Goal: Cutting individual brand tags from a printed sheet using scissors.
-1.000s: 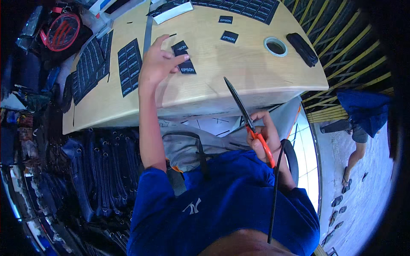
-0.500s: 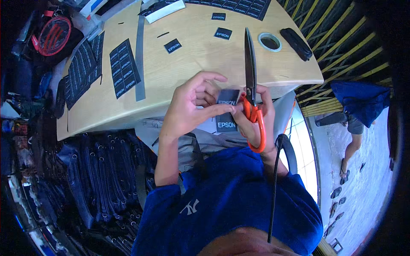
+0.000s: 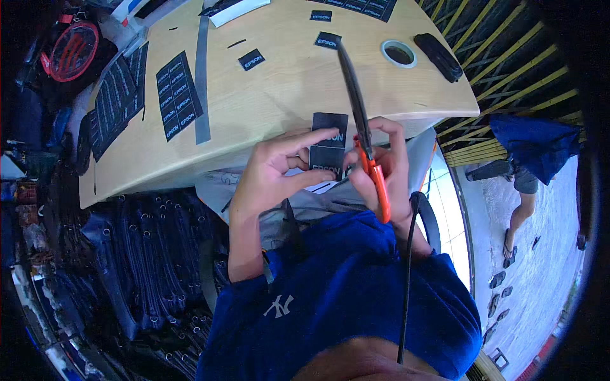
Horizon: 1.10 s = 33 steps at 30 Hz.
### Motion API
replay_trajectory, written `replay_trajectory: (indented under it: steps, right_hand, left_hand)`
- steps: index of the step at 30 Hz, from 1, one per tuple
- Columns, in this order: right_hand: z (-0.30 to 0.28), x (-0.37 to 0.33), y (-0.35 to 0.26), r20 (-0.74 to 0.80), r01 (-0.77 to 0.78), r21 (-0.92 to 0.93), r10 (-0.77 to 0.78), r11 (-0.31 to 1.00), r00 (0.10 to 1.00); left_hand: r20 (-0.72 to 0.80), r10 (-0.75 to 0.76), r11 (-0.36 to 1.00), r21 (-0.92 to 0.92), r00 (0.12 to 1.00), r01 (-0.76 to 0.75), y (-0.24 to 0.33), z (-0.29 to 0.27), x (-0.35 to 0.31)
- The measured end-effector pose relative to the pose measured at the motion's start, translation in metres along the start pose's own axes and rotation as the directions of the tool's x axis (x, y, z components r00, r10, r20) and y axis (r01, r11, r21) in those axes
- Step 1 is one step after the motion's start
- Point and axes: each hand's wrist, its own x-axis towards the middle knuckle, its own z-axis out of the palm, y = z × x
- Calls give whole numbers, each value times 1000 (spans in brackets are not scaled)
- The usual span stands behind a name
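My left hand (image 3: 270,168) pinches a short strip of two black labels with pale lettering (image 3: 324,155), fingers and thumb on its left side. The strip stands upright just off the table's front edge. In my right hand (image 3: 394,168) are scissors (image 3: 354,92) with orange handles, dark blades pointing away from me and looking closed. The right fingers are close to the strip's right edge; whether they touch it I cannot tell. Beyond my hands, single cut labels lie on the wooden table (image 3: 279,95): one to the left (image 3: 251,60), one near the scissor tip (image 3: 328,40), another farther back (image 3: 321,16).
Uncut label sheets (image 3: 178,95) lie on the table's left, more at its far left edge (image 3: 117,105). A pale ring (image 3: 400,66) and a black pouch (image 3: 438,58) are at the right. Dark blue straps (image 3: 149,260) hang lower left. Beyond a folding gate (image 3: 502,70) shows a person's leg (image 3: 522,219).
The label strip has risen slightly and moved left, now more upright. My left fingers have shifted onto its side. The scissors have tilted left, and my right hand has drawn slightly away from the strip.
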Motion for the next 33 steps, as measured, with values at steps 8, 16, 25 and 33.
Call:
replay_trajectory:
  steps: [8, 16, 25, 33]
  right_hand:
    - [-51, -32, -4, 116, -343, -198, 370, 918, 922]
    - [-70, -52, -14, 257, -349, -396, 468, 849, 846]
    - [-62, -47, -35, 336, -463, -399, 596, 792, 729]
    - [-65, -44, -32, 362, -451, -474, 634, 757, 683]
  left_hand:
    - [32, -116, 993, 32, 993, 115, 8, -23, -3]
    - [110, -127, 991, 59, 986, 121, 13, -32, -1]
    - [249, -122, 991, 91, 961, 102, 8, -28, 0]
    - [405, -246, 960, 224, 881, 166, 6, -22, 8]
